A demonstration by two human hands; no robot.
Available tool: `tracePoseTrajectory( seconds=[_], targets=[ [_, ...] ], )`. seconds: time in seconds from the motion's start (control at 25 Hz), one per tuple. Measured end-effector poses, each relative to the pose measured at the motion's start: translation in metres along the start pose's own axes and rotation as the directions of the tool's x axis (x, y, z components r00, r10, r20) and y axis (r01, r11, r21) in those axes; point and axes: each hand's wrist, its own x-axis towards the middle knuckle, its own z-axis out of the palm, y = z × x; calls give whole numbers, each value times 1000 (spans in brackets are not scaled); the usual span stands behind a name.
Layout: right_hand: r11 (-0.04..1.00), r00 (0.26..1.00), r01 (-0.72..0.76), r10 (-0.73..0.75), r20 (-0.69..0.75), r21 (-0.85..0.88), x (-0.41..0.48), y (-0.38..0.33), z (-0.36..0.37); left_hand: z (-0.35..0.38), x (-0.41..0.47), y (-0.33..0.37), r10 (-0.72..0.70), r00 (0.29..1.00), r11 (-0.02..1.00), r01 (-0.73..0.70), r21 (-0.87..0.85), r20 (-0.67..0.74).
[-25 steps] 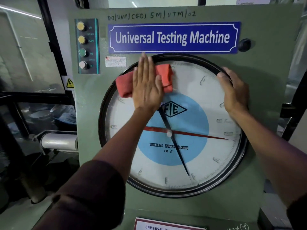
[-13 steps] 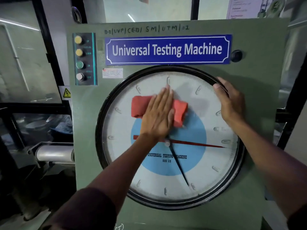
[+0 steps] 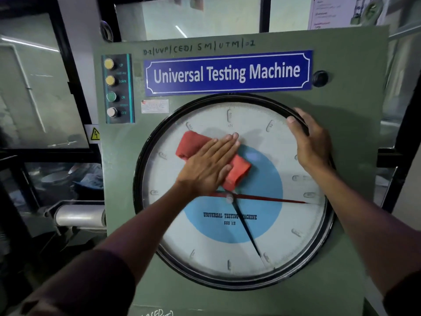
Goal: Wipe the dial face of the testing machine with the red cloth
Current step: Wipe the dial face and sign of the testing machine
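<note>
The round dial face (image 3: 284,236) has a white scale, a blue centre disc and a black rim, and fills the green machine front (image 3: 355,281). My left hand (image 3: 209,165) lies flat on the folded red cloth (image 3: 239,172) and presses it against the glass just above the dial's centre. The cloth shows on both sides of my palm. My right hand (image 3: 312,142) rests on the upper right of the black rim, fingers curved over it. A red pointer (image 3: 273,199) and a black pointer (image 3: 248,233) lie under the glass.
A blue "Universal Testing Machine" plate (image 3: 227,73) sits above the dial. A button panel (image 3: 117,87) with yellow, green and white buttons is at the upper left. A black knob (image 3: 320,78) is at the upper right. Left of the machine are a glass panel and a metal roller (image 3: 77,216).
My left hand has slid the red cloth down from the dial's top left to just above the centre. My right hand has stayed on the rim.
</note>
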Motion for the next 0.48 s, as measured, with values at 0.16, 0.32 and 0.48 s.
tracePoseTrajectory(
  seconds=[0.16, 0.32, 0.48],
  targets=[
    [1000, 1000, 10, -11, -10, -13, 1, 4, 2, -16, 44, -22, -409, 902, 912, 399, -97, -137],
    [1000, 999, 19, -20, -37, -14, 0, 2, 5, 9, -11, 41, -128, 991, 987, 130, -92, 25],
    [999, 998, 40, -41, -40, -9, 0, 3, 4, -7, 25, -11, 21, 1000, 997, -20, -69, 20]
  ],
)
